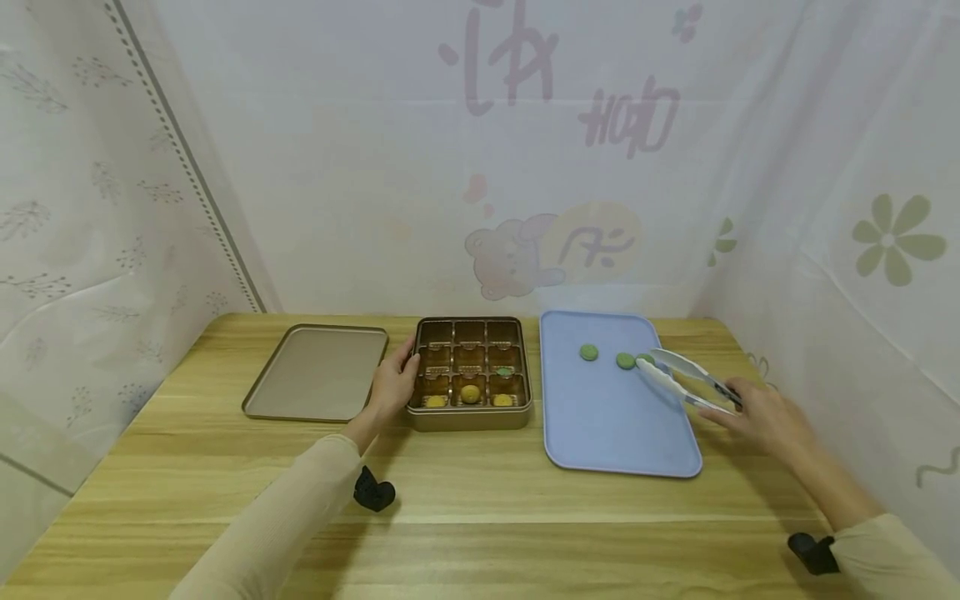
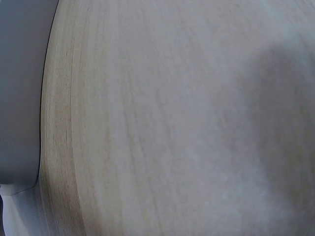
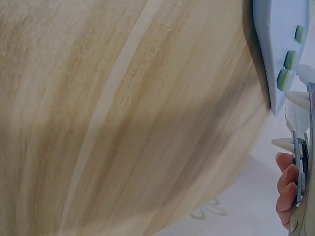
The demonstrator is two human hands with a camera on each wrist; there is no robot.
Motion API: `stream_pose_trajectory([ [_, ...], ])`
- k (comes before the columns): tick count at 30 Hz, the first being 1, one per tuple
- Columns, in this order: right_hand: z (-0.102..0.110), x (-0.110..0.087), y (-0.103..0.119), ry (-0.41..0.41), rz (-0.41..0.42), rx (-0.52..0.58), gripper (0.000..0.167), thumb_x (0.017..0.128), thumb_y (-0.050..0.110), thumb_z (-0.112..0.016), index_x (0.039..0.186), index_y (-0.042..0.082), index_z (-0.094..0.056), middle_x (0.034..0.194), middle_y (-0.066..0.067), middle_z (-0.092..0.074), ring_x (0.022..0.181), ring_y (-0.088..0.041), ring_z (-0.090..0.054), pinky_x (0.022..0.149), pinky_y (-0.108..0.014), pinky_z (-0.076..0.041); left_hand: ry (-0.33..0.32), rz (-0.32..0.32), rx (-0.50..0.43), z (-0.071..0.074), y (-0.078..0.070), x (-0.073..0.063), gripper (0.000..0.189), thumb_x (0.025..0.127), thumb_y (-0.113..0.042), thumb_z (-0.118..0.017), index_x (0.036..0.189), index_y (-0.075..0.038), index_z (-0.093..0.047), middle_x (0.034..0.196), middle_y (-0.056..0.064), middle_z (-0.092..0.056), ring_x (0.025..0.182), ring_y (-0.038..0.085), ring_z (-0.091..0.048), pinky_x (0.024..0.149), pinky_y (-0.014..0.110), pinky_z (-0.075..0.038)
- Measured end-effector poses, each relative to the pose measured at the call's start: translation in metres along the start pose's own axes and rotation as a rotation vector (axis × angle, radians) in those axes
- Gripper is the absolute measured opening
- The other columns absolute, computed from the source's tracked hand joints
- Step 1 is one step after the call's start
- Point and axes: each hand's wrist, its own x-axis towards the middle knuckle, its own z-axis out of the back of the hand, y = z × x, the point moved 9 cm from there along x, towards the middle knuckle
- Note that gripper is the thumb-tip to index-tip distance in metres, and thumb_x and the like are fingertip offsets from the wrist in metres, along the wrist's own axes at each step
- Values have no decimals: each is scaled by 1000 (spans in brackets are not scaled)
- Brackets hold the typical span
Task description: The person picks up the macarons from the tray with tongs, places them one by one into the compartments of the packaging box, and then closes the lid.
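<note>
My left hand (image 1: 393,383) holds the left side of a gold square tin (image 1: 468,419) with a divided brown insert. Three yellow round pieces (image 1: 470,393) sit in its front row, and one green piece (image 1: 504,372) is in the right compartment of the middle row. In my right hand (image 1: 765,417) is a pair of tongs (image 1: 686,383) with pale tips, spread apart at the rightmost of three green round pieces (image 1: 626,361) on the blue tray (image 1: 615,433). The right wrist view shows curled fingers (image 3: 287,187) on the tongs' handle.
A flat gold lid (image 1: 322,371) lies left of the tin on the wooden table (image 1: 465,500). Printed cloth (image 1: 360,183) hangs behind and along both sides of the table. Black wrist mounts (image 1: 373,490) sit by both sleeves.
</note>
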Motion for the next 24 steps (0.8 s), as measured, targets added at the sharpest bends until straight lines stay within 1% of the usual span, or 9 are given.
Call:
stream_pose_trajectory([
  [2,0,1,-1,11,-1,-5,46,81,45,-71,86,3,-55,58,3,-35,51,-12,-33,44,-27,-24,3,5,-4,0,-1,-1,48,102,-16,-40,148,-8,-30,117,27,-57,35,5,-26,38,20,-29],
  [4,-1,2,-1,22,-2,-13,47,81,45,-71,87,2,-55,58,3,-34,50,-12,-33,44,-26,-24,2,-1,-2,0,-1,-1,47,102,-15,-40,148,-7,-30,134,23,-50,36,6,-27,39,20,-30],
  [6,-1,2,-2,26,1,-19,47,81,45,-71,86,2,-55,58,3,-34,50,-12,-32,44,-26,-24,0,-8,-1,1,-2,-1,47,102,-15,-40,148,-7,-30,145,18,-39,37,6,-27,39,21,-30],
  [13,-2,6,-2,43,17,-42,49,80,46,-71,87,0,-55,58,2,-35,50,-12,-33,44,-26,-24,-4,-3,9,1,-2,-1,47,102,-16,-40,147,-7,-31,147,16,-38,37,6,-26,40,20,-29],
  [16,-2,8,-2,46,21,-48,48,80,45,-71,86,0,-55,58,2,-35,50,-12,-33,44,-26,-25,-16,-12,27,2,-3,0,47,102,-14,-40,147,-5,-32,146,18,-38,39,9,-27,44,23,-33],
  [18,-1,9,-1,45,28,-54,47,80,44,-71,86,0,-55,58,2,-35,50,-12,-33,44,-25,-25,-28,-17,46,3,-4,0,46,102,-14,-41,146,-5,-33,144,18,-40,50,13,-44,56,25,-42],
  [20,-1,9,0,49,32,-59,47,81,44,-71,87,0,-55,58,2,-36,50,-12,-33,44,-26,-25,-39,-22,55,3,-4,0,46,101,-13,-41,145,-4,-34,144,18,-41,72,21,-56,71,31,-46],
  [22,0,10,1,54,35,-65,48,81,44,-71,87,-1,-55,58,2,-36,50,-12,-33,44,-26,-25,-43,-22,56,3,-4,1,45,101,-13,-42,145,-3,-35,144,18,-40,99,26,-57,86,38,-45],
  [24,0,12,1,67,33,-75,48,81,44,-71,87,-1,-55,58,2,-36,50,-13,-34,44,-26,-25,-42,-18,50,2,-4,1,45,101,-12,-41,145,-3,-35,144,18,-39,105,30,-55,91,41,-43],
])
